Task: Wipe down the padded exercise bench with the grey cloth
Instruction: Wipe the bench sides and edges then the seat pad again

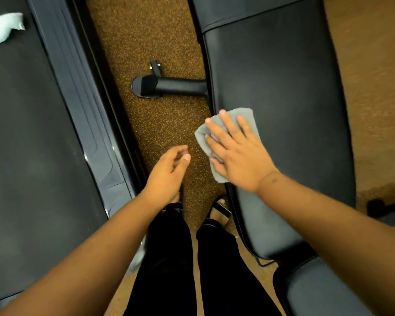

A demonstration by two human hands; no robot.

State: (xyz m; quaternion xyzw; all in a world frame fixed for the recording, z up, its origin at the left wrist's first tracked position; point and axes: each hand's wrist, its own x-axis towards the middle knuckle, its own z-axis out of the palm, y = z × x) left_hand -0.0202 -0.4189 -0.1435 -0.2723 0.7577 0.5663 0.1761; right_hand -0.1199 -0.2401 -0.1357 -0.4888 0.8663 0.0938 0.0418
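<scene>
The padded exercise bench is black and runs from the top of the view down the right side. A folded grey cloth lies on the bench's left edge, partly hanging over it. My right hand presses flat on the cloth with straight, spread fingers. My left hand hovers over the floor to the left of the bench, fingers loosely curled, holding nothing.
A treadmill with a dark belt and grey side rail fills the left side; a pale crumpled cloth lies on its belt at top left. The bench's black foot sticks out over the speckled brown floor. My legs stand between treadmill and bench.
</scene>
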